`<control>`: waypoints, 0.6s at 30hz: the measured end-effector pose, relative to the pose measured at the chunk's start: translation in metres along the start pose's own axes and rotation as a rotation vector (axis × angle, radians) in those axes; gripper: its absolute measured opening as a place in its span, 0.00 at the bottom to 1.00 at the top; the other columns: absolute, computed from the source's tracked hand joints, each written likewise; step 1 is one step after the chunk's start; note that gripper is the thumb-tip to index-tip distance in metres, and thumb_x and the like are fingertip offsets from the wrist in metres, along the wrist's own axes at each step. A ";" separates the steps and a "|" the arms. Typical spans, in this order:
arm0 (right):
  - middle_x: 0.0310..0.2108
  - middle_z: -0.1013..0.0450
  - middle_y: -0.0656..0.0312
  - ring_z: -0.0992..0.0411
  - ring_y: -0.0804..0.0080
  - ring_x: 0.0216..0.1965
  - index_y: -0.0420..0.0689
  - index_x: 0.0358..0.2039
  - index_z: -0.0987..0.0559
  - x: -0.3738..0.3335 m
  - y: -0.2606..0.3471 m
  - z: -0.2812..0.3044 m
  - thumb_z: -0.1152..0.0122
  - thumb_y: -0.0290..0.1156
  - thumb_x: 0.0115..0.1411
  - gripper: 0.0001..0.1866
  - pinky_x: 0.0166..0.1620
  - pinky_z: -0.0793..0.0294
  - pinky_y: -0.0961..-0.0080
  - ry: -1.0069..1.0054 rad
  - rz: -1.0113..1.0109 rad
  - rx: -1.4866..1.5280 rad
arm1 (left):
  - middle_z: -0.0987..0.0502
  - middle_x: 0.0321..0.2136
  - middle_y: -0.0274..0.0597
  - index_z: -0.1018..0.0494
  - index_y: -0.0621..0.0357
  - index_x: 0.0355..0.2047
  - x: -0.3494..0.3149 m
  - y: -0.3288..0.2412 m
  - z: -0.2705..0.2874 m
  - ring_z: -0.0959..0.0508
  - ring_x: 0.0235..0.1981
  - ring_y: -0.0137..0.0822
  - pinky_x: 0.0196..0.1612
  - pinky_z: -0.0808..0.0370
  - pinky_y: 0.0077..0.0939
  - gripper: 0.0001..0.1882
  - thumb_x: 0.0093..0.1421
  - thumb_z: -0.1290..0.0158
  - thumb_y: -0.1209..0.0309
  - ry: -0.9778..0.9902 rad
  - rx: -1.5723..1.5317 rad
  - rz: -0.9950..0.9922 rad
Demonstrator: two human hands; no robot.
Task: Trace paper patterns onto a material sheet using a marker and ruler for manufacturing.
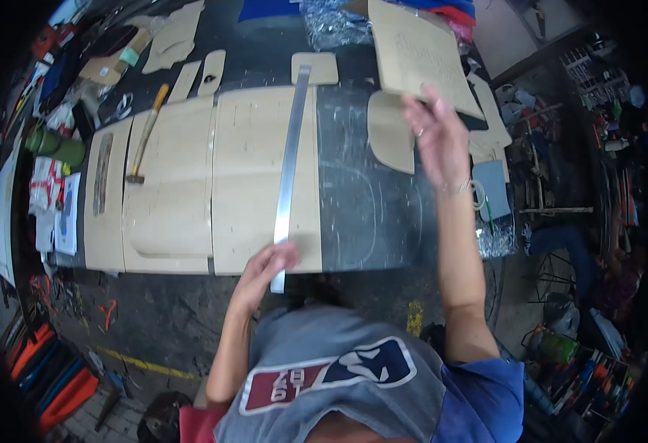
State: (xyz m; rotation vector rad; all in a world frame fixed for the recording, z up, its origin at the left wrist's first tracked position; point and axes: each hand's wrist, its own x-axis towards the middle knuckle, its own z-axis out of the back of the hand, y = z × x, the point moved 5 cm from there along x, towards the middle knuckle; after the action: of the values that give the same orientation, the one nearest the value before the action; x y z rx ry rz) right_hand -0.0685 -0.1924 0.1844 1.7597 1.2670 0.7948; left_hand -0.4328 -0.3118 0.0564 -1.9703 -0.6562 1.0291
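My left hand [263, 272] grips a long metal straightedge [289, 170] close to its near end, at the table's front edge. The strip lies across a beige cardboard sheet [254, 181], and its far end reaches a small rounded cardboard piece [322, 68]. My right hand [436, 140] is raised over the right part of the table, palm partly turned up, fingers loosely bent and apart, with nothing seen in it. Just beyond and beside it are a large cardboard panel [416, 48] and a curved cardboard piece [389, 133].
A wooden-handled hammer [146, 136] rests on another cardboard sheet [172, 207] at the left. Chalk-like lines mark the dark tabletop [368, 207]. A green cylindrical container [54, 145] and papers [67, 214] crowd the left edge. Crumpled clear plastic [336, 26] lies at the back.
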 end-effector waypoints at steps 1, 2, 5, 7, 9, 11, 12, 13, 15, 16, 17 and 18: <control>0.54 0.27 0.44 0.25 0.58 0.54 0.33 0.62 0.32 -0.047 -0.003 -0.020 0.44 0.36 0.70 0.26 0.55 0.24 0.65 -0.017 -0.016 -0.082 | 0.25 0.55 0.49 0.35 0.64 0.64 0.003 0.002 -0.014 0.25 0.57 0.42 0.62 0.30 0.39 0.44 0.60 0.42 0.41 0.052 0.000 -0.002; 0.53 0.26 0.45 0.24 0.58 0.53 0.35 0.63 0.32 -0.088 -0.013 -0.025 0.44 0.36 0.70 0.26 0.53 0.23 0.66 -0.003 -0.079 -0.116 | 0.28 0.58 0.50 0.39 0.64 0.66 0.004 -0.009 -0.036 0.27 0.59 0.43 0.62 0.30 0.39 0.48 0.59 0.42 0.39 0.104 -0.038 -0.048; 0.43 0.20 0.51 0.21 0.70 0.40 0.35 0.58 0.26 -0.183 -0.038 -0.031 0.42 0.35 0.70 0.22 0.48 0.22 0.73 0.069 -0.139 -0.502 | 0.34 0.65 0.51 0.47 0.63 0.70 0.010 -0.036 -0.076 0.31 0.64 0.44 0.64 0.32 0.43 0.56 0.57 0.48 0.30 0.092 -0.074 -0.223; 0.40 0.19 0.55 0.21 0.74 0.38 0.35 0.50 0.19 -0.227 -0.047 -0.023 0.39 0.32 0.68 0.16 0.44 0.22 0.78 0.070 -0.115 -0.709 | 0.35 0.65 0.50 0.49 0.60 0.71 0.019 -0.041 -0.075 0.31 0.64 0.43 0.63 0.31 0.43 0.53 0.61 0.51 0.32 0.107 -0.187 -0.273; 0.36 0.19 0.58 0.22 0.77 0.35 0.36 0.44 0.16 -0.259 -0.054 -0.016 0.37 0.31 0.67 0.12 0.40 0.23 0.80 0.079 -0.159 -0.704 | 0.33 0.64 0.48 0.49 0.57 0.71 0.014 -0.047 -0.069 0.28 0.62 0.42 0.62 0.29 0.43 0.50 0.64 0.60 0.30 0.115 -0.331 -0.314; 0.34 0.18 0.60 0.22 0.79 0.34 0.36 0.41 0.15 -0.282 -0.064 -0.001 0.36 0.30 0.65 0.10 0.39 0.23 0.81 0.053 -0.209 -0.715 | 0.29 0.60 0.48 0.44 0.62 0.68 0.008 -0.061 -0.060 0.25 0.58 0.40 0.60 0.26 0.39 0.40 0.69 0.54 0.42 0.104 -0.599 -0.357; 0.32 0.18 0.61 0.22 0.81 0.32 0.36 0.38 0.14 -0.292 -0.069 0.006 0.34 0.28 0.64 0.08 0.38 0.23 0.83 0.055 -0.260 -0.731 | 0.29 0.60 0.48 0.44 0.62 0.68 0.004 -0.060 -0.051 0.25 0.58 0.40 0.60 0.26 0.39 0.40 0.69 0.54 0.42 0.104 -0.596 -0.347; 0.32 0.18 0.61 0.22 0.81 0.32 0.36 0.38 0.14 -0.300 -0.071 0.013 0.34 0.28 0.64 0.08 0.38 0.23 0.83 0.035 -0.267 -0.727 | 0.27 0.57 0.48 0.40 0.64 0.65 0.002 -0.056 -0.036 0.23 0.57 0.39 0.59 0.25 0.36 0.34 0.69 0.51 0.50 -0.028 -0.406 -0.320; 0.29 0.18 0.63 0.23 0.83 0.31 0.38 0.36 0.14 -0.307 -0.073 0.019 0.33 0.26 0.61 0.06 0.36 0.24 0.83 0.142 -0.192 -0.859 | 0.25 0.55 0.49 0.37 0.66 0.61 0.001 -0.051 -0.021 0.22 0.55 0.38 0.57 0.24 0.33 0.28 0.70 0.48 0.58 -0.151 -0.209 -0.279; 0.27 0.19 0.65 0.25 0.85 0.29 0.37 0.34 0.14 -0.310 -0.079 0.024 0.32 0.24 0.58 0.05 0.34 0.25 0.84 0.132 -0.253 -0.810 | 0.23 0.52 0.49 0.35 0.67 0.59 0.001 -0.050 -0.013 0.21 0.53 0.37 0.56 0.23 0.32 0.24 0.69 0.47 0.63 -0.230 -0.275 -0.302; 0.26 0.20 0.67 0.27 0.87 0.27 0.37 0.33 0.14 -0.312 -0.080 0.027 0.31 0.24 0.58 0.04 0.32 0.27 0.85 0.152 -0.318 -0.843 | 0.22 0.50 0.49 0.33 0.68 0.56 0.003 -0.050 -0.002 0.20 0.52 0.36 0.55 0.22 0.30 0.21 0.68 0.46 0.69 -0.312 -0.341 -0.325; 0.25 0.20 0.68 0.28 0.88 0.27 0.37 0.33 0.14 -0.313 -0.080 0.027 0.31 0.24 0.58 0.04 0.32 0.28 0.85 0.169 -0.324 -0.864 | 0.22 0.49 0.48 0.32 0.67 0.56 0.009 -0.045 0.017 0.20 0.51 0.36 0.55 0.22 0.32 0.21 0.68 0.46 0.68 -0.261 -0.369 -0.268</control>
State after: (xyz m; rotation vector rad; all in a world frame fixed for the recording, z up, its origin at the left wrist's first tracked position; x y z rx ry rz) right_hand -0.1744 -0.4840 0.0911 0.7913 1.0374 1.0947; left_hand -0.4459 -0.2737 0.0842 -1.9952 -1.2961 1.0621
